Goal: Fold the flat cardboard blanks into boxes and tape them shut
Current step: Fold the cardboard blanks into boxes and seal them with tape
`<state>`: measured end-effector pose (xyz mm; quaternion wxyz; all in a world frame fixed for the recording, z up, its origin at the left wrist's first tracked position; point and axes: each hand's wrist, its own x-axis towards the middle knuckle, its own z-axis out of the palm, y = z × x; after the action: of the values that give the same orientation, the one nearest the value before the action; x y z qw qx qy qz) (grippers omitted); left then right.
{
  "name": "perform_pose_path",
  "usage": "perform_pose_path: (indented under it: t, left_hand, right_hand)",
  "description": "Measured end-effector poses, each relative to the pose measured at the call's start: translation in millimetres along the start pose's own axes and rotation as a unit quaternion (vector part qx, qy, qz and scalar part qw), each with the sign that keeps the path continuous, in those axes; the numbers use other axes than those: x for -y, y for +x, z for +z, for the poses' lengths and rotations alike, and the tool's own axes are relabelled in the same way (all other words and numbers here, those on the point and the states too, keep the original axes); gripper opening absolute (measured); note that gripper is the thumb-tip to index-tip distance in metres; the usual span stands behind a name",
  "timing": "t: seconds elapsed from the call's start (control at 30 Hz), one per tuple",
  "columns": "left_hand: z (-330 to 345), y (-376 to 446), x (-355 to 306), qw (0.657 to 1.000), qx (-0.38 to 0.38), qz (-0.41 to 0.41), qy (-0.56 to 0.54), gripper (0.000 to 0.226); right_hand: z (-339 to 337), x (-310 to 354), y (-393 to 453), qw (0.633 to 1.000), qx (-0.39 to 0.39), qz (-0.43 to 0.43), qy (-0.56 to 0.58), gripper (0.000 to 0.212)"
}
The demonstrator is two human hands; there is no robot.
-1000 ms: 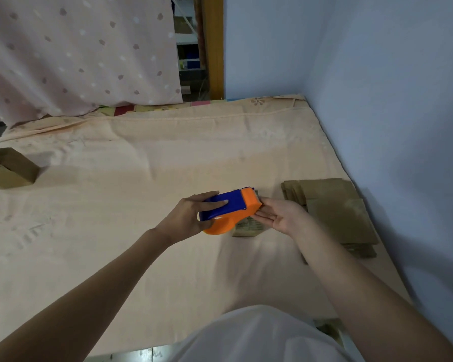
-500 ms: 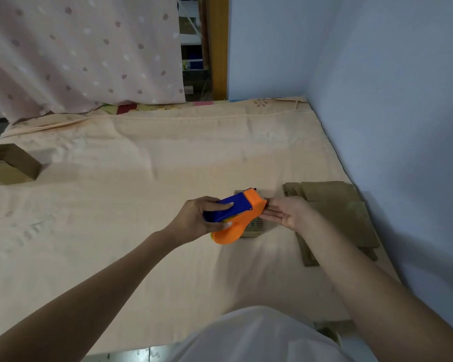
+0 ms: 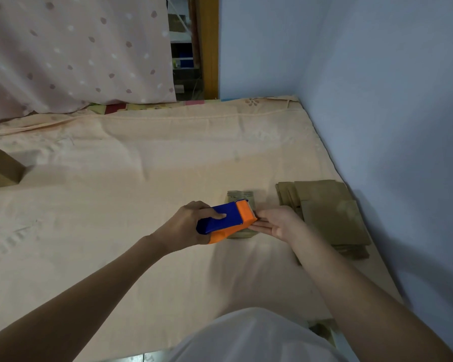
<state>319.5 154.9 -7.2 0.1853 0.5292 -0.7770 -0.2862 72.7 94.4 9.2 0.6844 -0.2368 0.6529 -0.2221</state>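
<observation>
At the dispenser's orange nose, right hand [image 3: 277, 224] lies flat, fingers straight, tips touching the cutter edge and resting on the small cardboard box [image 3: 239, 198]; left hand [image 3: 191, 226] is wrapped round the blue-orange tape dispenser [image 3: 228, 222], thumb on top. Box sits directly under both hands, long axis running away from the body. Flat blanks stack [image 3: 327, 212] is just right, nearer the right hand.
</observation>
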Motion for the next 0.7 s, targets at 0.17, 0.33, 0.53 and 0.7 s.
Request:
perform_pose_path:
  t: [0.17, 0.33, 0.53, 0.7]
  left_hand:
    - [-13.5, 4.6, 7.1, 0.998, 0.031, 0.019, 0.042, 0.057]
    - [-16.7, 4.1, 11.2, 0.998, 0.05, 0.007, 0.043, 0.058]
    - [-16.2, 3.6, 19.2, 0.997, 0.03, 0.04, 0.06, 0.056]
    - [-16.7, 6.4, 21.4, 0.997, 0.035, 0.045, 0.059, 0.057]
  right_hand:
    - [6.1, -7.3, 3.2, 1.0, -0.019, 0.008, -0.011, 0.003]
    - [5.1, -19.2, 7.1, 0.999, -0.043, 0.009, 0.009, 0.011]
    - [10.1, -24.7, 12.2, 0.996, -0.082, -0.007, 0.042, 0.009]
    - [10.6, -27.3, 16.8, 0.993, -0.099, -0.01, 0.056, 0.009]
